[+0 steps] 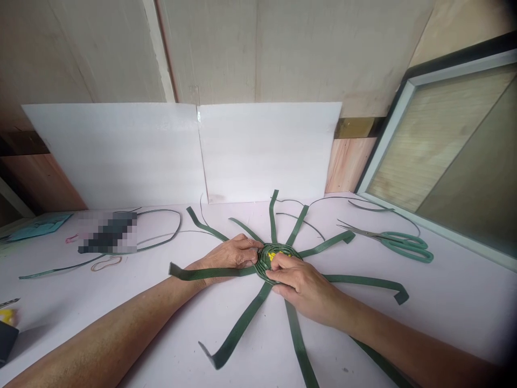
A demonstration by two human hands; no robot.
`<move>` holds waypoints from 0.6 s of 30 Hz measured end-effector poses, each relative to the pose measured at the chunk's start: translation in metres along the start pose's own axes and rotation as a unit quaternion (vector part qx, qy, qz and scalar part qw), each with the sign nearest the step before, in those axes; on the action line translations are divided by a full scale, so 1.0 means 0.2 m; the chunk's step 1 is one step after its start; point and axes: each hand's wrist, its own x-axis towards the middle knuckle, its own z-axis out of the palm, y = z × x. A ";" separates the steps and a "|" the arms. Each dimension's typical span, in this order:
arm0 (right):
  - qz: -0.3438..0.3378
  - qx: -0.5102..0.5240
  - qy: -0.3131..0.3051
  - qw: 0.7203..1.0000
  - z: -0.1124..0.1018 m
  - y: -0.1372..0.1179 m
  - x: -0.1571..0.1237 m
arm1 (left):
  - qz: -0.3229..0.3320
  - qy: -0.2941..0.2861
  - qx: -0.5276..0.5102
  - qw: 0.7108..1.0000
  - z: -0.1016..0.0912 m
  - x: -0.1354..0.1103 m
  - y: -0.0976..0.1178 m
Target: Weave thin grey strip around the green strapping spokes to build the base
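Observation:
A small round weave (263,263) of thin dark green strands lies at the middle of the table, with a bit of yellow at its centre. Flat green straps (242,323) stick out from it all around like spokes, several with bent ends. My left hand (234,252) pinches the left rim of the weave, one strap crossing over its wrist. From the right, my right hand (301,280) reaches over the weave, thumb and curled fingers closed on its front right part. The fingertips partly hide the yellow centre and the strands.
Scissors (404,246) with green handles lie at the right, beside a framed panel (444,145). Thin dark strands (169,212) trail over the white table (161,345). A blurred dark object (111,233) and a tan loop (105,263) are at the left. White boards (266,151) stand behind.

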 end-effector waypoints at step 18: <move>0.093 0.305 -0.065 0.946 -0.29 0.13 -0.03 | -0.081 0.027 0.149 0.985 0.06 -0.11 0.05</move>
